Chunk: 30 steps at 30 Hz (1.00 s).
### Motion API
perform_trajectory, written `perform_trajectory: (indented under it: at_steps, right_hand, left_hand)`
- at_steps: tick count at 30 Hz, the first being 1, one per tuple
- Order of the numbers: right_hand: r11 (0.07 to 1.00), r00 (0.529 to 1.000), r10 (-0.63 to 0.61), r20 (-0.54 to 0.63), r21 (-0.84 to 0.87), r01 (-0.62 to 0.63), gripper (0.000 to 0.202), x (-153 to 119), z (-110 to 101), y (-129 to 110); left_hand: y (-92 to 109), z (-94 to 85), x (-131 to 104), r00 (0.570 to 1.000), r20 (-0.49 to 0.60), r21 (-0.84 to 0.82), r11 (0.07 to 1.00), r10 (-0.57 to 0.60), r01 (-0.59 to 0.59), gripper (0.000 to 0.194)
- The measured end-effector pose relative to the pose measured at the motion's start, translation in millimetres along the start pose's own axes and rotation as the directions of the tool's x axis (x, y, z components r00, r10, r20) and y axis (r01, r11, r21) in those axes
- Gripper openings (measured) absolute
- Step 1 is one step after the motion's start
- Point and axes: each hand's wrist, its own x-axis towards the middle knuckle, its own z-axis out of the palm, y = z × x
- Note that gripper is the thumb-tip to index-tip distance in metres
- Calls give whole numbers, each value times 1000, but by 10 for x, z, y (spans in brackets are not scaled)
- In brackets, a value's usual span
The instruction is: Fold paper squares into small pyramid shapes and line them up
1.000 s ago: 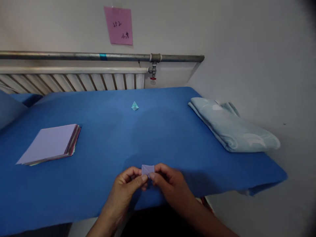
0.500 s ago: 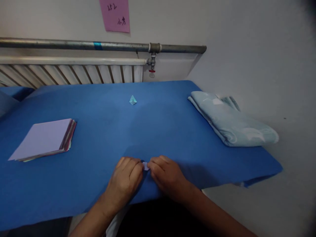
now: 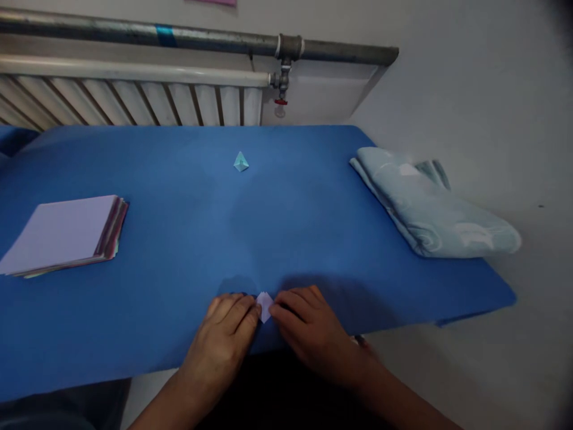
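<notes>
Between my hands, near the front edge of the blue-covered surface, is a small folded piece of lilac paper (image 3: 264, 307) with a pointed lower end. My left hand (image 3: 228, 331) pinches its left side between thumb and fingers. On the right side, the thumb and fingertips of my right hand (image 3: 308, 325) close on the paper's edge. Farther back lies a small folded turquoise paper piece (image 3: 240, 162), shaped like a kite, with no hand near it.
A stack of coloured paper (image 3: 67, 230), lilac on top, lies at the left. On the right is a folded pale green cloth (image 3: 447, 209) against the wall. Behind the blue cover (image 3: 188, 227) are a white radiator (image 3: 179, 104) and a metal pipe (image 3: 224, 42) with a red-handled valve (image 3: 281, 101).
The view has tilted down slightly. More of the lilac paper shows between my fingers, now with a kite-like outline. Both hands stay at its sides.
</notes>
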Motion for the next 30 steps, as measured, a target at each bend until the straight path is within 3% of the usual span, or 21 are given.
perform_trajectory:
  at_steps: [11, 23, 30]
  right_hand:
    - [999, 999, 44, -28, 5, -44, 21, 5, 40, -32]
    - [970, 972, 234, -20, 73, -232, 18, 8, 98, -77]
    - [945, 946, 322, 33, 56, -323, 19, 83, 63, -106]
  left_hand:
    - [8, -51, 47, 1000, 2, -38, 999, 22, -22, 27]
    - [62, -19, 109, 975, 5, -158, 963, -221, 219, 16]
    - [72, -42, 176, 947, 84, -135, 938, -310, 319, 18]
